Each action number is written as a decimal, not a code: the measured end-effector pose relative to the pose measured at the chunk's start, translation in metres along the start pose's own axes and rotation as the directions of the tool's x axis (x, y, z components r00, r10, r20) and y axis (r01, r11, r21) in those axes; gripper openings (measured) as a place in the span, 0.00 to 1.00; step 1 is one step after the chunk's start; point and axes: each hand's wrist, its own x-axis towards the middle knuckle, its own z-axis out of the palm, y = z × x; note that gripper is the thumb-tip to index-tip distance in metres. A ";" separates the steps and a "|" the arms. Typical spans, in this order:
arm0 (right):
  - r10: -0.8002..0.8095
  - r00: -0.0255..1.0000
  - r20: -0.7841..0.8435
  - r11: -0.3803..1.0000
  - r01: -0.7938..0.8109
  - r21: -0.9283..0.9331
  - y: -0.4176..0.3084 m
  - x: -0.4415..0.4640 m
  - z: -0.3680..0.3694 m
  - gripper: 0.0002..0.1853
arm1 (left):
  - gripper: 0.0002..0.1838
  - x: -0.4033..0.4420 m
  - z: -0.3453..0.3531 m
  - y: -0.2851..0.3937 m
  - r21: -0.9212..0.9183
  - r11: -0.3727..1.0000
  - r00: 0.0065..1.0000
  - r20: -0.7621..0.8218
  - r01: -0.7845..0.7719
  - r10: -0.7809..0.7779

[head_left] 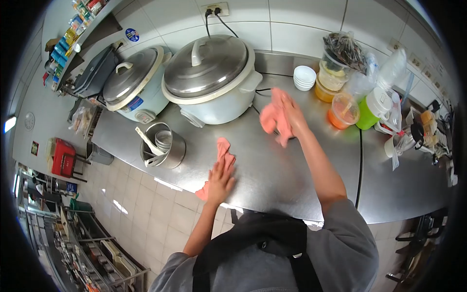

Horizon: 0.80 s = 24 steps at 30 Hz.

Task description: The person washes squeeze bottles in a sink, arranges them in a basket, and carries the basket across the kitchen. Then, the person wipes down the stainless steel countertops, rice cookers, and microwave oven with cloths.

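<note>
My left hand [221,184] lies flat with its fingers spread on a pink cloth [224,150], near the front edge of the steel counter [258,180]. Parts of this cloth stick out above and below the hand. Farther back, my right hand [293,116] grips a second pink cloth [274,117], bunched under its fingers against the counter. Behind the right hand stands a stack of small white bowls [304,78]. To the left of my left hand is a metal pot [170,152] holding a white-handled utensil and smaller metal cups.
Two large rice cookers [209,63] with metal lids stand at the back left. At the right are a tub of orange liquid [343,111], a green jug [374,108] and plastic bags. A cord runs behind the right hand. A seam [361,165] crosses the counter.
</note>
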 end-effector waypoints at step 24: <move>0.202 0.970 0.134 0.851 -0.241 0.467 0.005 -0.002 0.066 0.12 | 0.20 0.055 -0.032 -0.027 -0.524 0.827 0.896 -0.242 0.203 -0.373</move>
